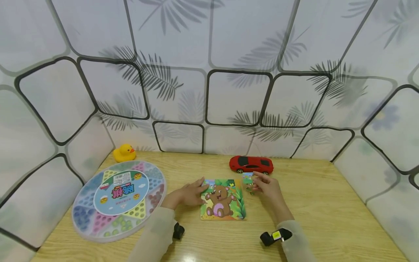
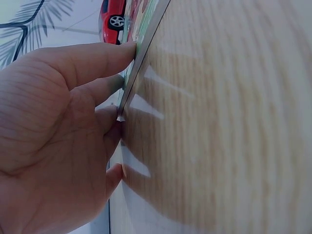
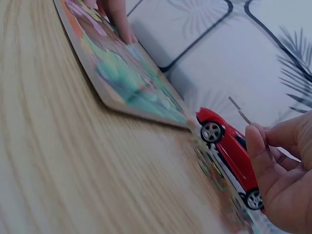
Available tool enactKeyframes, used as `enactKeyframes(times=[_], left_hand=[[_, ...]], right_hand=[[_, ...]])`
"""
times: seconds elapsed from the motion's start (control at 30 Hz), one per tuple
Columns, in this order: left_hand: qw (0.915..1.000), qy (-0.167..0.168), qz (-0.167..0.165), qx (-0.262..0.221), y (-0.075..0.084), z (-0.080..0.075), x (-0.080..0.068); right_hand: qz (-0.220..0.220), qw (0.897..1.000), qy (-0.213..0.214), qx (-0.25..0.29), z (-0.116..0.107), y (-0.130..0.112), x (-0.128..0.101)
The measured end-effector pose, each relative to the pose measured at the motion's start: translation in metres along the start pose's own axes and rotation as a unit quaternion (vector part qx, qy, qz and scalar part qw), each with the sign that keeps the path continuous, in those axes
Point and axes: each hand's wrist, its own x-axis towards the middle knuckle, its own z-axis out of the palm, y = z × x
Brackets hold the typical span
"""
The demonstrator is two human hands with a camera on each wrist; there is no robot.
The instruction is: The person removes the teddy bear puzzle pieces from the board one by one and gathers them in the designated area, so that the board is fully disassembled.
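A square puzzle board (image 1: 220, 203) with a brown bear picture lies flat on the table. My left hand (image 1: 194, 193) rests at its left edge, with extended fingertips touching the rim in the left wrist view. Just right of the board, my right hand (image 1: 266, 185) pinches a small puzzle piece (image 3: 239, 109) between thumb and fingers. That piece shows edge-on in the right wrist view, raised above the table. Below it, loose puzzle pieces (image 3: 212, 168) lie near the red toy car (image 1: 251, 165), partly overlapped by my right hand in the head view.
A large round Chinese checkers set (image 1: 160, 173) takes up the table's left side. Behind it sits a yellow rubber duck (image 1: 124, 153). The wooden table (image 1: 330, 211) meets patterned cloth walls (image 1: 239, 98) at the back and sides.
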Motion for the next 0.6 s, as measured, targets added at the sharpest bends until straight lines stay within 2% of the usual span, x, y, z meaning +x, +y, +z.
enactKeyframes(times=[0.17,0.37,0.6], left_hand=[[1.0000,-0.002,0.001,-0.001,-0.001,0.000,0.000],[1.0000,0.000,0.001,0.004,-0.001,0.001,0.000],[0.9999,0.001,0.006,0.014,-0.001,0.000,0.000]], right_hand=[[-0.002,1.000,0.015,0.000,-0.021,0.003,0.000],[0.005,0.999,0.033,-0.032,-0.049,0.005,-0.002],[0.013,0.999,0.036,-0.028,-0.078,0.008,-0.005]])
